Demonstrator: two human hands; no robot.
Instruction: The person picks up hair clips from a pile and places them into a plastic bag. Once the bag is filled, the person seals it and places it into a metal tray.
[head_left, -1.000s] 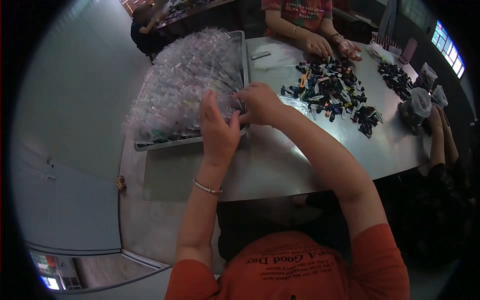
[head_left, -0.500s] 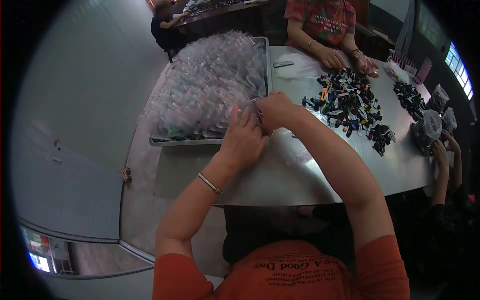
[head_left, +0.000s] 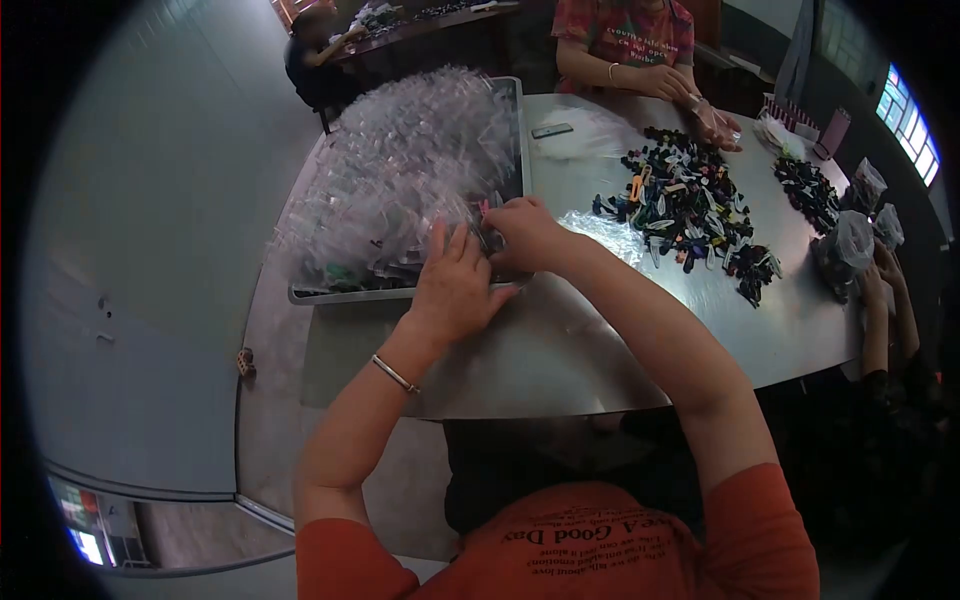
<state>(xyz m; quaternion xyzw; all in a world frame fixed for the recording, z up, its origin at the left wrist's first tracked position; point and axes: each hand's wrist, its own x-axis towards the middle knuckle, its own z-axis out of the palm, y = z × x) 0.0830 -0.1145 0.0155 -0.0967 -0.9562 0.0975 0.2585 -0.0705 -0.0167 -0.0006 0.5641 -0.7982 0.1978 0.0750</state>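
packets (head_left: pixel 400 165) against the left grip (head_left: pixel 455 295)

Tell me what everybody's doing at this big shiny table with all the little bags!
At the near right corner of a grey rectangular tray heaped with clear plastic packets, the left hand of a person in an orange shirt lies spread by the packets. The right hand is close beside it; whatever it may hold is mostly hidden. On the shiny metal table, a pile of small, mostly dark clips lies right of the tray. Across the table, a person in a multicoloured shirt handles something see-through.
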